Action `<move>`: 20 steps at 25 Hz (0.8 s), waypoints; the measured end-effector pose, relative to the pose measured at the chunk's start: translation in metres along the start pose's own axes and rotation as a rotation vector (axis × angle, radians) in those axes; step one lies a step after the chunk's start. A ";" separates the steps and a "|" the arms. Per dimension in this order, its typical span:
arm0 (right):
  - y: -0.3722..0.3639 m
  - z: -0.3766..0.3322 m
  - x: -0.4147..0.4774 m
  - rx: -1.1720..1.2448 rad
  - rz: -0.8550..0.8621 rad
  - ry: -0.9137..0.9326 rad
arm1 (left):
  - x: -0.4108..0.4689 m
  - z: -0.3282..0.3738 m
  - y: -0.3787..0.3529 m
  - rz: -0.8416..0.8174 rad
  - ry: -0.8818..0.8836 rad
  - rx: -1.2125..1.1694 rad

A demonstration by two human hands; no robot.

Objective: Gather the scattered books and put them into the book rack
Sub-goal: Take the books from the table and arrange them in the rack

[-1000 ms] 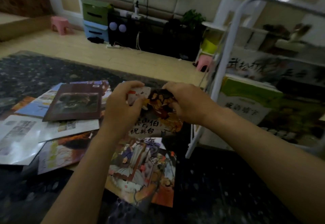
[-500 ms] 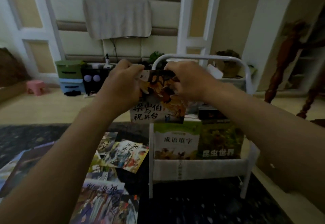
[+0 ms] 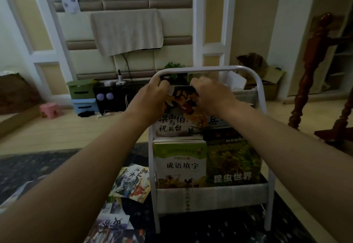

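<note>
Holds a book (image 3: 179,116) up by its top edge with both grips. Pinches the top left corner with the left grip (image 3: 152,97), fingers curled over the edge. Pinches the top right corner with the right grip (image 3: 212,97), fingers curled the same way.

Has the book upright at the left side of the back row of the rack (image 3: 267,147), just under the white top bar. Shows its front: orange leaves on top, big dark letters on white below. Cannot tell if the book sits on anything, with its low edge down behind the front row.

Sees a second book (image 3: 214,121) just right of it, mostly hidden by the right arm. Sees two more in the front pocket, upright and touching side by side: a green book (image 3: 179,164) on the left, a dark book (image 3: 233,158) with pale letters on the right.

Sees a bright book (image 3: 131,181) flat on the dark rug (image 3: 38,172), just beside the rack's front left leg. Sees a near book (image 3: 110,225) lower down, closer to the camera, cut off by the picture's edge. Sees a pink stool (image 3: 50,110) far back on the wood floor (image 3: 57,128), a green box (image 3: 81,90) by the wall, and a beige cloth (image 3: 126,31) up on the wall.
</note>
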State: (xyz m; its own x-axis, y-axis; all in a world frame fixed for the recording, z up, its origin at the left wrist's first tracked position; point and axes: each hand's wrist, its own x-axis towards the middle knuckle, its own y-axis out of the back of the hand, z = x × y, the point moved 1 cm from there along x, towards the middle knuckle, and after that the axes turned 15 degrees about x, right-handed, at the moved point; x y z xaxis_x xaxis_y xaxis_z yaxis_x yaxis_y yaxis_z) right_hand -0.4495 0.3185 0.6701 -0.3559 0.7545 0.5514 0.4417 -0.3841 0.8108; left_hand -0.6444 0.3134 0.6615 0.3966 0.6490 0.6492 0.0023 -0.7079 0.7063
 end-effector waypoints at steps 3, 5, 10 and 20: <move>-0.022 0.009 -0.004 -0.039 -0.032 0.015 | -0.007 0.001 -0.024 -0.070 0.017 0.029; -0.032 0.010 -0.006 -0.053 -0.056 0.019 | -0.014 0.000 -0.036 -0.088 0.008 0.067; -0.047 0.011 -0.009 -0.138 -0.116 0.024 | -0.031 0.001 -0.048 -0.061 -0.022 0.343; -0.056 -0.002 -0.012 -0.411 -0.204 0.074 | -0.041 0.004 -0.056 -0.165 0.007 0.479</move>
State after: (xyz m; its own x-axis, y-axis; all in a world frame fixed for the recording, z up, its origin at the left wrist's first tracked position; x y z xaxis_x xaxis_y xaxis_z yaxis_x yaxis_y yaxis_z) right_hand -0.4716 0.3294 0.6187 -0.4659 0.8023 0.3733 -0.0010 -0.4223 0.9065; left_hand -0.6569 0.3257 0.5943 0.3494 0.7635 0.5432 0.4858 -0.6433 0.5917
